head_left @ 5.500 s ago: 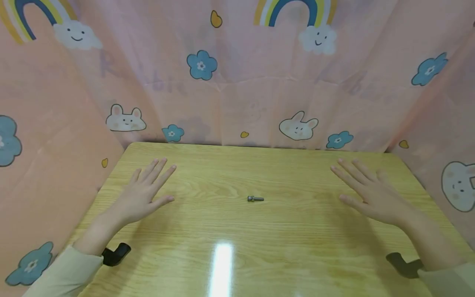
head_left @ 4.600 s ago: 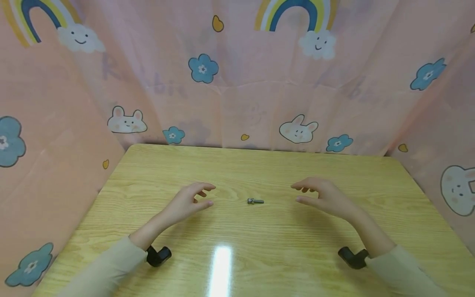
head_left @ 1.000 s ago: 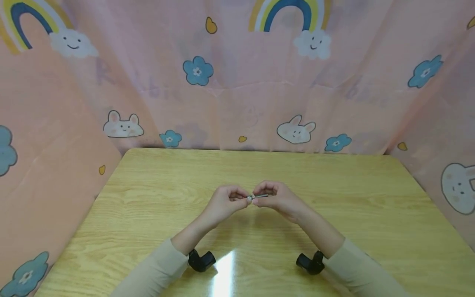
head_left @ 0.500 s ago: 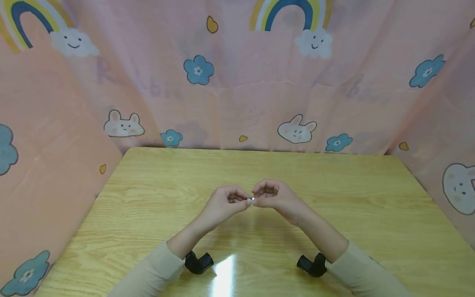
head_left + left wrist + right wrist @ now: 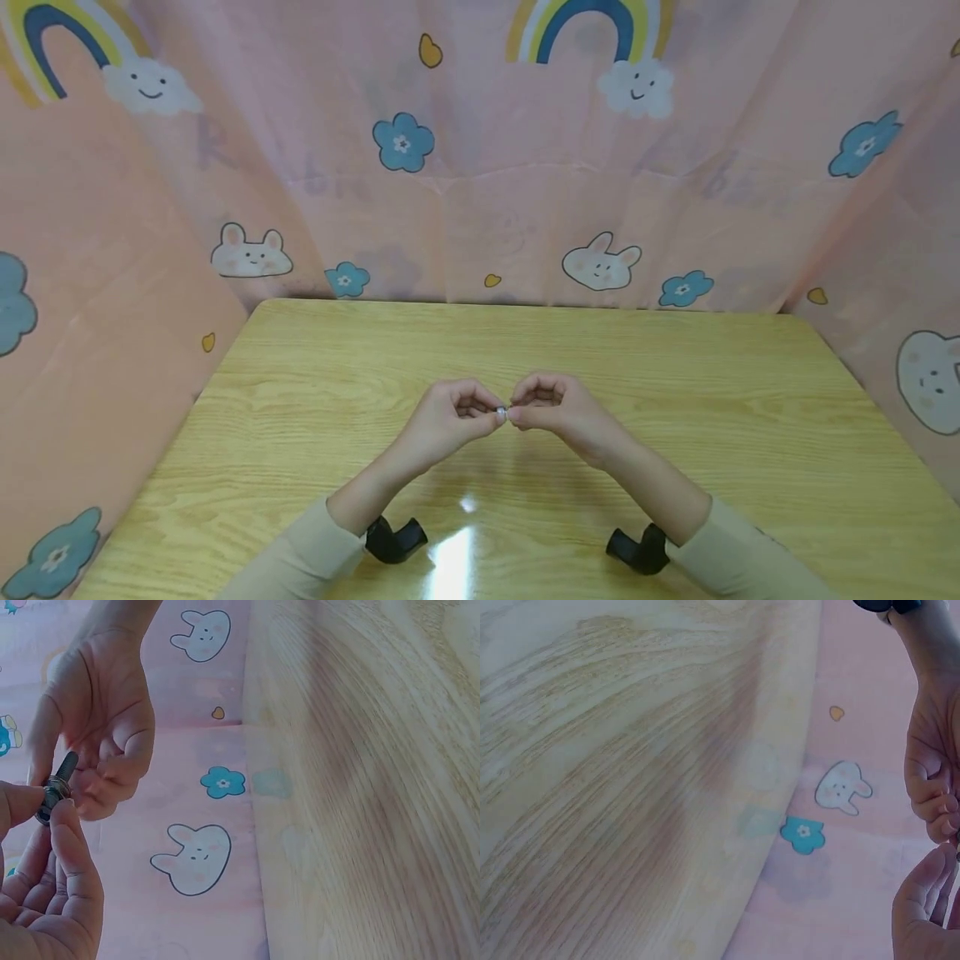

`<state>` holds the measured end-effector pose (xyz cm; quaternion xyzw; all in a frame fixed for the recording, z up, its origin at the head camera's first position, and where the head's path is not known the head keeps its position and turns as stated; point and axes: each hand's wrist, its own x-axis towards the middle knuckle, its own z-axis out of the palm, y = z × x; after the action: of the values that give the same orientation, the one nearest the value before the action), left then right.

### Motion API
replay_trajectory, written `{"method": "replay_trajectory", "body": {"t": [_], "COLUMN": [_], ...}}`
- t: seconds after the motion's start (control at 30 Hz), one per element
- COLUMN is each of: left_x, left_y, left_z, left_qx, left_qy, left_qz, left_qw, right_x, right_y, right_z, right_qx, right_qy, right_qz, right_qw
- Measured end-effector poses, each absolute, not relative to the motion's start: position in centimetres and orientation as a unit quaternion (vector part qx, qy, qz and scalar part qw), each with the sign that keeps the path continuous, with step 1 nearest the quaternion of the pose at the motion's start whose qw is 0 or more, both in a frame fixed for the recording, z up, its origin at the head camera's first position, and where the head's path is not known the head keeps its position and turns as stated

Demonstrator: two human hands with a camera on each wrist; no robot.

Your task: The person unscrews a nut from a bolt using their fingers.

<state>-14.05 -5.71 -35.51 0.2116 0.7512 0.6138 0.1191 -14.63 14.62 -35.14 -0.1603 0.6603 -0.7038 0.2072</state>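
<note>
- Left wrist view: your left hand [image 5: 60, 907] pinches the bolt [image 5: 56, 787], right hand [image 5: 105, 712] too.
- You're short of the far table edge [image 5: 525, 313], probably twisting; next needs steady pinches.

Lettering on the pink cloth [image 5: 510, 167] facing you: faint, mirrored nowhere you can confirm — capital R [image 5: 215, 143] readable at left; letters following it [image 5: 322, 179], plus another faded run at right [image 5: 727, 179] — illegible.
</note>
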Motion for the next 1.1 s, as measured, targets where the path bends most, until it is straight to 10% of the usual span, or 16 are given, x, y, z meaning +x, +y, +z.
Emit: {"method": "replay_trajectory", "body": {"t": [1.1], "left_x": [-13.9], "left_y": [-5.4], "left_z": [-34.7], "left_qx": [0.211], "left_qy": [0.75], "left_qz": [0.614], "left_qw": [0.129], "right_x": [-14.2], "right_y": [15.4], "right_z": [-34.0], "right_qx": [-0.173], "right_qy": [0.69], "right_qz": [-0.677], "right_qw": [0.19]}}
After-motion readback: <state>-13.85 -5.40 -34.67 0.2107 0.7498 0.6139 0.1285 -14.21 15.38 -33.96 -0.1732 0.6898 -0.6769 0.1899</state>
